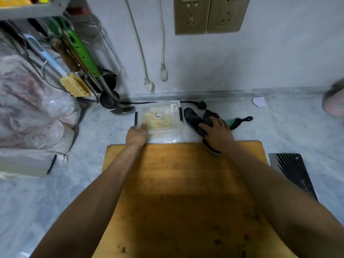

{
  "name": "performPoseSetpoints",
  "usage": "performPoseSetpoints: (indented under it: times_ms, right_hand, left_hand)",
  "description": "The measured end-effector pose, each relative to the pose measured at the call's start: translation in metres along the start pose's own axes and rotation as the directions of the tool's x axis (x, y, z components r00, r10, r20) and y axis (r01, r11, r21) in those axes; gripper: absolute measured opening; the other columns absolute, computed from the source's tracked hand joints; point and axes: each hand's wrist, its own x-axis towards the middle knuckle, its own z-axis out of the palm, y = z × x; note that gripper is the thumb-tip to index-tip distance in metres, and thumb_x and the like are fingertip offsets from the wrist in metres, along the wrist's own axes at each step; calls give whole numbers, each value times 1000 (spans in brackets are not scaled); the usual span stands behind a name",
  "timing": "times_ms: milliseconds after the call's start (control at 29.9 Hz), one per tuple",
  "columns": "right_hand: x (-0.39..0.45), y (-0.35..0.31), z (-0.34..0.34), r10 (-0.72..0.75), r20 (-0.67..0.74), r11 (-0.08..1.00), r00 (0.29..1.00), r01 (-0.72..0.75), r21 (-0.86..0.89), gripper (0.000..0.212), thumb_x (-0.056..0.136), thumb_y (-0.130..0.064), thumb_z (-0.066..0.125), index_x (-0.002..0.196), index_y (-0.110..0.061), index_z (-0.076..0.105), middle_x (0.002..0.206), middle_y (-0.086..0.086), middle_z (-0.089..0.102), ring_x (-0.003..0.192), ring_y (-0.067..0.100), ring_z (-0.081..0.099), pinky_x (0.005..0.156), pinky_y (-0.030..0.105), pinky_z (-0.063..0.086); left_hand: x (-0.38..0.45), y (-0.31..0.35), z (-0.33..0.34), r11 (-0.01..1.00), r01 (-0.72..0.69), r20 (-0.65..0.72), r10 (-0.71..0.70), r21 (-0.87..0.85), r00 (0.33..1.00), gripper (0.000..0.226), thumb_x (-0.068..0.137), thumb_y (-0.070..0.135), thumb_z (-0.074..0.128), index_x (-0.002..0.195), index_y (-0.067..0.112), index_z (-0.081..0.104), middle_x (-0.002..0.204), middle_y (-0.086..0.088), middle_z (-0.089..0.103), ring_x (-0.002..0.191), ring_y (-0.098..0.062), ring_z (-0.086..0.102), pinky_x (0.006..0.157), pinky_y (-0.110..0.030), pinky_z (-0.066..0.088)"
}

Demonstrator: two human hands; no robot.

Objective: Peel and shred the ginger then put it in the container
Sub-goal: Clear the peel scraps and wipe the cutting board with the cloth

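Both my arms reach far across the board: my left hand (pixel 136 134) grips the container (pixel 160 119), fingers curled on its left edge; my right hand (pixel 216 132) lies flat, fingers spread, on the dark cloth (pixel 195 120).

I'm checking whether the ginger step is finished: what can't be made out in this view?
- Container contents: pale yellow pieces blur through the cloudy plastic; peeled or shredded, cannot tell.
- Label on the container: too small to read.
- Left hand: fingertips hidden against the container's side.
- Dark cloth: the right hand covers its middle.
- Pink object: cut off by the right edge.
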Motion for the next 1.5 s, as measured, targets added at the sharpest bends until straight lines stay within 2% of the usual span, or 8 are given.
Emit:
performPoseSetpoints:
  times_ms: [167, 301, 601, 768, 969, 1169, 1370, 1503]
  right_hand:
    - [-10, 44, -4, 307, -2, 947, 952, -305, 103, 53, 104, -35, 39, 155, -30, 26, 163, 18, 11, 146, 44, 14, 119, 57, 18]
    - [-18, -7, 14, 6, -22, 982, 1000, -2, 187, 49, 104, -38, 32, 152, -28, 36, 164, 15, 15, 148, 41, 17, 120, 53, 18]
    - [-12, 102, 7, 207, -142, 959, 968, -173, 224, 53, 103, -44, 27, 152, -28, 37, 160, 21, 23, 144, 43, 25, 117, 54, 26]
    - [-30, 68, 11, -150, 5, 957, 989, 144, 253, 45, 104, -38, 34, 148, -32, 43, 161, 10, 23, 146, 35, 23, 119, 50, 23]
    - [-52, 178, 6, 327, -132, 919, 936, -283, 275, 50, 102, -21, 43, 152, -25, 37, 158, 21, 24, 140, 41, 29, 114, 45, 32]
    - [-88, 192, 14, 222, -89, 922, 971, -180, 342, 47, 103, -24, 46, 150, -23, 44, 157, 18, 29, 142, 37, 29, 113, 40, 30]
    - [-117, 174, -14, 214, -149, 830, 965, -99, 549, 70, 103, -29, 51, 160, -21, 11, 165, 18, 5, 152, 35, 6, 122, 44, 14]
    - [-184, 167, -10, 548, -187, 660, 815, -284, 696, 45, 99, -22, 57, 140, -4, 50, 144, 19, 43, 131, 33, 45, 107, 31, 36]
  left_hand:
    - [-37, -12, 19, 826, -516, -279, 563, 228, 778, 60, 96, 27, 54, 149, 8, 32, 142, -18, 46, 135, -34, 37, 114, -43, 32]
    - [-75, -2, 65, 594, -770, -77, 801, 233, 594, 46, 88, 11, 57, 135, 10, 53, 136, -10, 52, 132, -25, 40, 113, -37, 32]
    - [-99, 12, 127, 361, -817, 246, 829, 451, 502, 39, 88, 17, 59, 127, 11, 63, 131, -11, 60, 133, -34, 42, 117, -44, 21]
    - [-112, 14, 159, 470, -800, 357, 723, 372, 591, 41, 96, 24, 53, 136, 14, 54, 137, -9, 54, 128, -27, 45, 109, -35, 35]
    - [-121, 11, 175, 525, -749, 418, 622, 405, 662, 48, 98, 33, 51, 145, 24, 43, 146, -2, 43, 135, -24, 39, 113, -42, 36]
    - [-140, 23, 200, 531, -744, 441, 599, 406, 668, 51, 96, 34, 54, 145, 21, 45, 151, -9, 39, 139, -29, 32, 116, -43, 31]
    - [-157, 47, 228, 468, -843, 491, 688, 263, 535, 46, 96, 29, 54, 140, 17, 51, 145, -15, 46, 136, -31, 37, 113, -43, 35]
    - [-164, 86, 266, 285, -927, 612, 696, 242, 374, 59, 96, 37, 54, 151, 26, 35, 158, -19, 24, 146, -38, 19, 118, -50, 24]
